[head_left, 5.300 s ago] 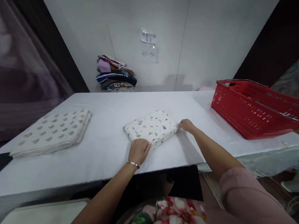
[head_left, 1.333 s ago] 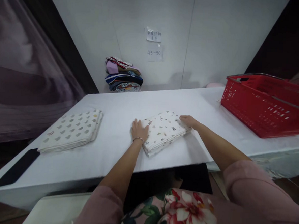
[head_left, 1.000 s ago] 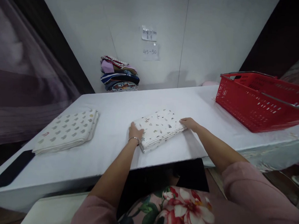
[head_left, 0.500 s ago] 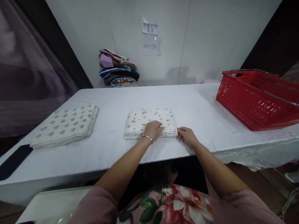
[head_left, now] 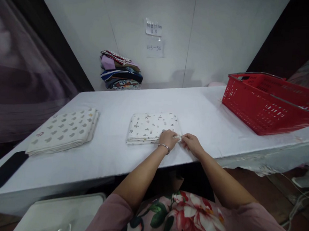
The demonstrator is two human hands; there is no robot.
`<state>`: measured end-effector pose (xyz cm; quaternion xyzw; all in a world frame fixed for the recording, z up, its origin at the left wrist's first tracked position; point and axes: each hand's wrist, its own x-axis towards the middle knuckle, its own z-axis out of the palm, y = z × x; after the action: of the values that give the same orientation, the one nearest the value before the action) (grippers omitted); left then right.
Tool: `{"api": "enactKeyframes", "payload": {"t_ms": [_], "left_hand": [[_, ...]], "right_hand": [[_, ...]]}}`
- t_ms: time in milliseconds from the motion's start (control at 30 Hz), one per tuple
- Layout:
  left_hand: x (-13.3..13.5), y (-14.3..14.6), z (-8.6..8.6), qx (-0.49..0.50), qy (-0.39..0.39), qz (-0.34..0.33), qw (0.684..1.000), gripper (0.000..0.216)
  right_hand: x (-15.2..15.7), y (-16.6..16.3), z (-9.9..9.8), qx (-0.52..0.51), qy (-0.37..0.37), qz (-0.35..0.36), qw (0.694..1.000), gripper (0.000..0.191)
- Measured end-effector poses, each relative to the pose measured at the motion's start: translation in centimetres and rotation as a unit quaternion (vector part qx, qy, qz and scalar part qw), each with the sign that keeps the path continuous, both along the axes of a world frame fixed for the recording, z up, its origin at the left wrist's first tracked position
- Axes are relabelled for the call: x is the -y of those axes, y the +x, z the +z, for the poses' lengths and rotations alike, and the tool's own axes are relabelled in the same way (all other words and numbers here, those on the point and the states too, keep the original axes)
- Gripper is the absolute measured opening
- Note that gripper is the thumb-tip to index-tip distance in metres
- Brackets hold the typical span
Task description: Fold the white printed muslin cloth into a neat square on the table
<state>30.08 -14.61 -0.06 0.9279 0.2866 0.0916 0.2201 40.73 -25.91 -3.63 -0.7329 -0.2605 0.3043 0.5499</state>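
Note:
A folded white cloth (head_left: 145, 127) with small grey and brown plant-like prints lies flat in the middle of the table, its layered edge toward me. My left hand (head_left: 168, 139), wearing a silver bracelet at the wrist, grips the near right corner with curled fingers. Close beside it, my right hand (head_left: 192, 144) pinches the same corner at the cloth's right edge. The fingertips of both hands are partly hidden. Farther left lies another folded white cloth (head_left: 64, 129) with rows of grey motifs.
A red plastic basket (head_left: 265, 105) with metal handles stands at the right of the white-covered table (head_left: 109, 161). A stack of folded fabrics (head_left: 121, 73) rests at the back by the wall. A dark flat object (head_left: 6, 171) lies at the left front edge.
My left hand has slid right along the cloth's near edge to its corner, close to my right hand. My right hand stays at the corner. The view has shifted slightly.

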Motion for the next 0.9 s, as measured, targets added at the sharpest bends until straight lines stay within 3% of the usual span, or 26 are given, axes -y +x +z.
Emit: {"api": "enactKeyframes", "payload": {"t_ms": [467,733,900], "left_hand": [[-0.6,0.6,0.2,-0.001,-0.061,0.023,0.998,0.016],[0.4,-0.1,-1.2,0.042,0.029,-0.021,0.998,0.01],[-0.2,-0.2,-0.8,0.019,0.024,-0.045,0.999,0.014]], "right_hand": [[0.1,0.3,-0.4,-0.008,0.003,0.043,0.999,0.018],[0.2,0.2,0.0,0.012,0.002,0.047,0.999,0.015],[0.3,0.3,-0.5,0.001,0.022,0.058,0.998,0.016]]}}
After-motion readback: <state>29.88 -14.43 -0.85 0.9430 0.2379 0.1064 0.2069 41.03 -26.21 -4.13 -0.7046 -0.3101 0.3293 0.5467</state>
